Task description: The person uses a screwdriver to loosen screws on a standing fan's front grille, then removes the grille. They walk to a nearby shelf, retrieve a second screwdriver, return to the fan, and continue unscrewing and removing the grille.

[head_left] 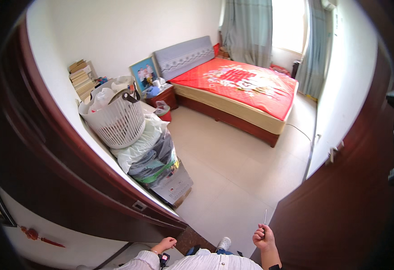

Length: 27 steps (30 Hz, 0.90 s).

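My right hand is closed around a screwdriver, its thin silver shaft pointing up out of the fist and its handle mostly hidden by the fingers. It is near the edge of a dark red-brown door on the right. My left hand hangs low by the left door frame, fingers curled in, with nothing visible in them. A metal strike plate is set in that frame. The door's silver handle is farther up, apart from both hands.
On the left, a white laundry basket rests on stuffed plastic bags above a flat cardboard box. Beyond are a nightstand, a red bin and a bed with a red cover. A cable trails near the right wall.
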{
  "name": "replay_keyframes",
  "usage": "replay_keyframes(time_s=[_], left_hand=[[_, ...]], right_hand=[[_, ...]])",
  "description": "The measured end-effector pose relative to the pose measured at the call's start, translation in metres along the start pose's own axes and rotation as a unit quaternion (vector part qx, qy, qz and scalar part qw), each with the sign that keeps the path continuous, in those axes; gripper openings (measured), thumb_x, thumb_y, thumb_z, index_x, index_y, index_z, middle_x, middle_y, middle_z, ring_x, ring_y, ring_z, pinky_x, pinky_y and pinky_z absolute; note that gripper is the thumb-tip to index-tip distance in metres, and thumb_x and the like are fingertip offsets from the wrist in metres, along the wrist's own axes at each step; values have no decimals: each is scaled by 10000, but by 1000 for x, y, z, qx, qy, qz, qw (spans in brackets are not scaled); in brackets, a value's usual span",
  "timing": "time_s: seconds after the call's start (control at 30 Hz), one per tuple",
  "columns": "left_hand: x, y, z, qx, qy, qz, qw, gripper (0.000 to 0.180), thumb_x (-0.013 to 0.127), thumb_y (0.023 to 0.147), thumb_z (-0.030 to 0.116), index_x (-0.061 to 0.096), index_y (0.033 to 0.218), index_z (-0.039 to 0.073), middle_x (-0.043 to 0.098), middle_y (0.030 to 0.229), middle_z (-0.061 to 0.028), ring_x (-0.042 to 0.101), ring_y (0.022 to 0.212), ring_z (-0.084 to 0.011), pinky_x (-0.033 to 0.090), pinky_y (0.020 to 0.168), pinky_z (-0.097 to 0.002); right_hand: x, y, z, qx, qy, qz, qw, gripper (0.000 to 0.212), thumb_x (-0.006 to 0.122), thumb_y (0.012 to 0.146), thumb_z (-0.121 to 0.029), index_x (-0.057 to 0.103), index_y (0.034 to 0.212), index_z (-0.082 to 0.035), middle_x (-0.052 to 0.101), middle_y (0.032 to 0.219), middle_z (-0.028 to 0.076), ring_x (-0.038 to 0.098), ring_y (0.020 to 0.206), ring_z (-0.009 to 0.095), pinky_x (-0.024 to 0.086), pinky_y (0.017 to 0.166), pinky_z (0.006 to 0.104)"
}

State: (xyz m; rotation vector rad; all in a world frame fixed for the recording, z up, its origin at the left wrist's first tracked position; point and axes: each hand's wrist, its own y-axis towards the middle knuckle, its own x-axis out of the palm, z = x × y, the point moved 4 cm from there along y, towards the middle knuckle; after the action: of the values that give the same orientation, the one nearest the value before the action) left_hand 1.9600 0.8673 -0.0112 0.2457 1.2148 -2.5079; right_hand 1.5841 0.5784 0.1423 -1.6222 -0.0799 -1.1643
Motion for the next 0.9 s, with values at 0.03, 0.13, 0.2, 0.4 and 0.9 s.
replay_keyframes(time_s=[0.03,0.13,0.2,0.4,0.9], left_hand=[[-4,8,-4,-16,12,-1,1000,293,595,873,271,646,1022,24,664,814,-63,621,643,-133,523,601,-279],[-11,31,-16,-55,20,14,998,274,584,861,293,663,923,37,653,746,-40,595,558,-123,488,527,-274],[-7,47,-19,-102,17,12,995,260,581,859,295,661,883,49,647,729,-31,583,538,-115,451,473,-268],[4,136,43,-126,-13,-29,992,277,568,865,326,659,821,68,639,686,-10,577,517,-126,459,487,-298],[-123,455,449,98,-109,86,986,276,561,904,263,589,1043,27,644,828,-47,593,662,-120,492,589,-282]], right_hand=[[23,10,-14,6,0,-10,1000,131,527,897,-179,531,779,-120,341,525,-78,309,397,61,225,381,227],[76,47,-48,12,-21,-41,999,174,465,922,-194,570,843,-79,328,513,-85,296,393,52,224,385,225],[99,79,-69,31,-23,1,999,125,509,909,-193,580,850,-109,350,529,-81,313,400,56,228,386,226],[170,191,-136,51,-36,32,998,206,501,920,-256,542,1044,-97,374,532,-68,341,406,62,263,391,224],[417,401,-289,63,5,42,997,165,496,917,-199,577,898,-57,319,533,-96,284,404,40,213,393,220]])
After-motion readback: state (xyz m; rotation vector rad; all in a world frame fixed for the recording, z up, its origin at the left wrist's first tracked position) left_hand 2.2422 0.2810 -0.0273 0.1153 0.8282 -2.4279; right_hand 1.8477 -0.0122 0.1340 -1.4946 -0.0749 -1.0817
